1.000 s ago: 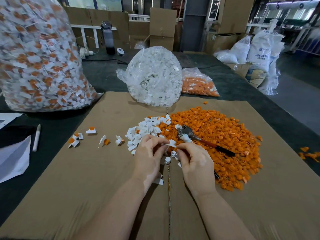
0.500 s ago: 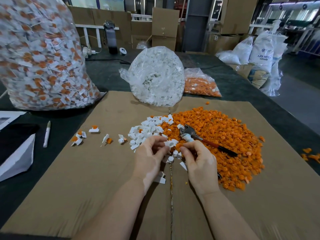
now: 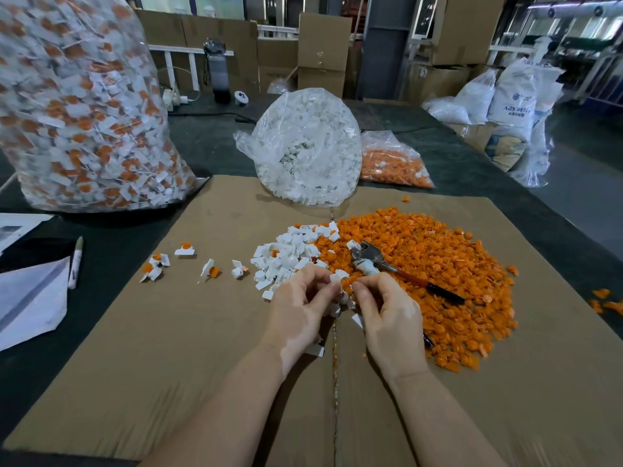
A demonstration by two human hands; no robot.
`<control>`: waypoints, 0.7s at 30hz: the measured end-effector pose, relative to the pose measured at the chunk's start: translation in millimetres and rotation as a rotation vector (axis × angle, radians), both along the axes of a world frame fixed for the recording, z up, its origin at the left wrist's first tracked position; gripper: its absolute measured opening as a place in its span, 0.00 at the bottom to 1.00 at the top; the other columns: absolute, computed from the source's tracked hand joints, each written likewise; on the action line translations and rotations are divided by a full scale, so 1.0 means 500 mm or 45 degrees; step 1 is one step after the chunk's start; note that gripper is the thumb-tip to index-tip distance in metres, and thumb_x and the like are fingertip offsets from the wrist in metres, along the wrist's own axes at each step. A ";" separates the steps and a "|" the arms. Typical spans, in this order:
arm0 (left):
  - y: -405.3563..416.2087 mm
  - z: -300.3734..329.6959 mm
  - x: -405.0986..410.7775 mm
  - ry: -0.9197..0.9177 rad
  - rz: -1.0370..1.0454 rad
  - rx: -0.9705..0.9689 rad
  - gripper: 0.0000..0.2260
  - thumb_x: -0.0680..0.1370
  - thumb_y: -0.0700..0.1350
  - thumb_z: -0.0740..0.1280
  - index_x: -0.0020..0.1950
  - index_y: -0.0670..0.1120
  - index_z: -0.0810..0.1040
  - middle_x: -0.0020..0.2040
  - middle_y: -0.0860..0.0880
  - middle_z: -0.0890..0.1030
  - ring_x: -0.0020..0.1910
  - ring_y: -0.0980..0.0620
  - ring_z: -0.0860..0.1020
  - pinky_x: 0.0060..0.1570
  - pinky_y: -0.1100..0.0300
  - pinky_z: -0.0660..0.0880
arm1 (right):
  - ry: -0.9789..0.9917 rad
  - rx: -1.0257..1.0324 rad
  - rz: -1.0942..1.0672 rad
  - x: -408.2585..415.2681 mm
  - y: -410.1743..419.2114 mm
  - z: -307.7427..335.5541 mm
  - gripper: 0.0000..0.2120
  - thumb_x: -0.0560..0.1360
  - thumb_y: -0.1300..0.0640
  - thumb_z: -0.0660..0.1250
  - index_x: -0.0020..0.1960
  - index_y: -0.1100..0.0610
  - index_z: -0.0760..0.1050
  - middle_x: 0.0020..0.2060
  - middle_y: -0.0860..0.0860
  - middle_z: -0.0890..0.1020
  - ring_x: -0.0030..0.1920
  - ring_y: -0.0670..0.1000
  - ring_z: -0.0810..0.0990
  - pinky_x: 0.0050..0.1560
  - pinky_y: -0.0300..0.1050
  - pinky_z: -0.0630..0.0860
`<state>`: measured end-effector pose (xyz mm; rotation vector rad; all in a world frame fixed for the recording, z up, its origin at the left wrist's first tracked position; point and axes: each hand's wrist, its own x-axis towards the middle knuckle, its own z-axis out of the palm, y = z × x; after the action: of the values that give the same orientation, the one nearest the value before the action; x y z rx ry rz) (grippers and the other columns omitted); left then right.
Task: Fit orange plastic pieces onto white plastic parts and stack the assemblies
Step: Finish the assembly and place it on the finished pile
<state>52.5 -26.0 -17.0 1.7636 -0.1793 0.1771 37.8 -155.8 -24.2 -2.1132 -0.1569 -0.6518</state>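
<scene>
Left hand (image 3: 300,305) pinches a white plastic part (image 3: 338,277), right hand (image 3: 384,308) an orange piece (image 3: 347,282) — light, rigid, small; fingertip edge-grips likely suit.

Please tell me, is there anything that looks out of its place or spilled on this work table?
Yes. A few orange pieces lie off the cardboard sheet, on the dark table near the right edge, apart from the main orange pile. One more stray orange piece lies alone above the pile. A plier-like tool also lies on the pile.
</scene>
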 end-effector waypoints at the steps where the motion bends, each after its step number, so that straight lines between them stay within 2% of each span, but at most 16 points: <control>1: 0.000 0.002 -0.001 0.017 -0.012 -0.026 0.02 0.76 0.39 0.67 0.43 0.45 0.77 0.31 0.55 0.78 0.32 0.63 0.76 0.35 0.72 0.70 | -0.003 -0.010 0.001 0.000 0.000 0.000 0.02 0.76 0.60 0.66 0.45 0.57 0.78 0.37 0.47 0.80 0.40 0.50 0.78 0.41 0.51 0.76; 6: -0.002 0.007 -0.005 0.015 0.002 -0.055 0.04 0.75 0.38 0.68 0.43 0.47 0.77 0.31 0.54 0.79 0.30 0.62 0.76 0.35 0.73 0.71 | -0.063 -0.078 -0.015 -0.001 -0.001 0.000 0.02 0.75 0.61 0.67 0.44 0.59 0.77 0.36 0.47 0.79 0.38 0.51 0.77 0.39 0.52 0.76; 12: -0.001 0.005 -0.007 0.029 0.035 -0.035 0.06 0.75 0.38 0.69 0.43 0.48 0.78 0.34 0.51 0.80 0.32 0.62 0.77 0.36 0.71 0.73 | -0.209 -0.372 -0.120 -0.005 0.007 0.000 0.08 0.70 0.64 0.73 0.36 0.60 0.75 0.30 0.50 0.77 0.31 0.50 0.74 0.37 0.46 0.72; 16: -0.001 0.004 -0.008 0.002 0.041 0.042 0.07 0.75 0.37 0.69 0.41 0.48 0.77 0.35 0.52 0.80 0.33 0.63 0.78 0.36 0.73 0.72 | -0.268 -0.434 -0.112 -0.004 0.007 -0.002 0.11 0.68 0.67 0.74 0.33 0.61 0.72 0.27 0.52 0.74 0.29 0.51 0.73 0.35 0.43 0.68; 21: -0.001 -0.001 -0.008 -0.033 0.038 0.146 0.08 0.75 0.38 0.69 0.40 0.51 0.77 0.33 0.53 0.79 0.31 0.60 0.76 0.33 0.71 0.70 | -0.296 -0.488 -0.101 -0.002 0.009 -0.005 0.13 0.66 0.68 0.74 0.32 0.61 0.70 0.26 0.53 0.73 0.27 0.54 0.72 0.34 0.44 0.67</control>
<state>48.3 -26.7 -17.6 1.8795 -0.1845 0.2148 36.9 -151.6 -26.7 -2.4120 -0.3513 -0.9782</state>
